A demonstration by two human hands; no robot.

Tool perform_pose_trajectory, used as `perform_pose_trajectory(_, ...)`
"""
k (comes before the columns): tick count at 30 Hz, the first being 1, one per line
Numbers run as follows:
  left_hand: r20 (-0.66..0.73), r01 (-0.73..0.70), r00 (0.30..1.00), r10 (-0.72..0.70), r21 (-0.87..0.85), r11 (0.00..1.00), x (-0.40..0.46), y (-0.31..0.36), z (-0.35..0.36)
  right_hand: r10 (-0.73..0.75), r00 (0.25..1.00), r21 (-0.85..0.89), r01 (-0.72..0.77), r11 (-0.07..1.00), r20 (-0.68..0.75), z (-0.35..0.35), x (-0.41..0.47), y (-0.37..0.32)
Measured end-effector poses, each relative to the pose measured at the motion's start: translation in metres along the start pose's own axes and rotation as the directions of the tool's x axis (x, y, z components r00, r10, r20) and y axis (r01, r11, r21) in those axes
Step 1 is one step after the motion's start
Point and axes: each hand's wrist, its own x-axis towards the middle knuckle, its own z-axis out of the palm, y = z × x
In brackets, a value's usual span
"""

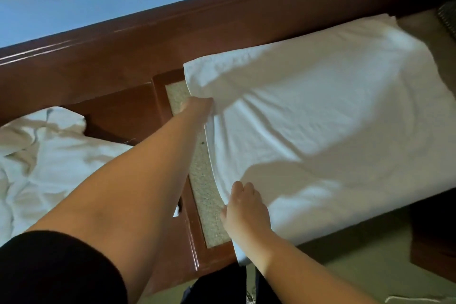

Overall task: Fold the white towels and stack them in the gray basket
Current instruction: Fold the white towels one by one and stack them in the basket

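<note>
Right hand (pixel 246 207) nearest, fingers curled down onto the near-left edge of the white towel (pixel 320 111), seemingly pinching the hem where it hangs over the desk's (pixel 118 111) near edge. Farther along the same edge, left hand (pixel 198 107) gripping the towel, cloth bunched into radiating creases under the fingers, the arm above it bare up to a black sleeve (pixel 54 269).

Towel spread flat over the speckled inset panel (pixel 199 175) of the desk, covering most of it, with only a strip of panel showing along the left. Long axis running from near-left to far-right, roughly parallel to the desk's raised wooden back edge; far end reaching toward the far-right corner, near long side draped off the front.

Off to the left, at the desk's left end, a crumpled pile of white cloth (pixel 44 160), probably more towels awaiting folding.

Judged early in the task: this towel laid out or perhaps once folded, hard to tell from thickness alone; remaining folds not yet made. No gray basket plainly in view, only a dark meshed shape (pixel 447 20) at the far right, too cropped to name. Stacking still ahead.
</note>
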Motion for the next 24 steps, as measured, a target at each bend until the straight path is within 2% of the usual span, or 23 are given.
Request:
perform_pose_trajectory(5, -0.005, 0.007, 1.000, -0.007, 0.012, 1.000, -0.054, 0.032, 0.003, 0.068, 0.997, -0.030, -0.067, 0.997, 0.040, 0.007, -0.024, 0.011)
perform_pose_trajectory(10, 0.037, 0.022, 0.999, -0.018, -0.102, 0.995, -0.038, 0.050, 0.016, 0.090, 0.995, -0.034, -0.089, 0.995, 0.037, -0.001, -0.036, 0.027)
perform_pose_trajectory(11, 0.019, 0.016, 1.000, -0.013, -0.130, 0.991, -0.038, 0.056, 0.015, 0.110, 0.993, 0.019, -0.111, 0.994, 0.052, -0.009, -0.034, 0.036)
perform_pose_trajectory(13, -0.047, -0.026, 0.999, 0.019, -0.158, 0.987, -0.051, 0.075, 0.013, 0.251, 0.963, 0.204, -0.266, 0.942, 0.095, -0.025, -0.031, 0.064)
perform_pose_trajectory(15, -0.101, -0.095, 0.992, 0.080, -0.147, 0.985, -0.070, 0.099, 0.015, 0.383, 0.915, 0.453, -0.398, 0.798, 0.129, -0.043, -0.033, 0.103)
perform_pose_trajectory(17, -0.112, -0.170, 0.981, 0.156, -0.126, 0.977, -0.083, 0.123, 0.026, 0.456, 0.883, 0.646, -0.411, 0.643, 0.107, -0.063, -0.041, 0.146)
perform_pose_trajectory(19, -0.105, -0.257, 0.963, 0.248, -0.076, 0.964, -0.100, 0.149, 0.047, 0.476, 0.878, 0.722, -0.368, 0.586, 0.061, -0.084, -0.052, 0.184)
perform_pose_trajectory(21, -0.078, -0.308, 0.950, 0.303, -0.066, 0.949, -0.117, 0.172, 0.072, 0.437, 0.899, 0.738, -0.297, 0.606, 0.004, -0.101, -0.065, 0.214)
perform_pose_trajectory(24, -0.040, -0.328, 0.945, 0.326, -0.069, 0.942, -0.135, 0.198, 0.109, 0.384, 0.923, 0.622, -0.316, 0.716, 0.026, -0.113, -0.075, 0.252)
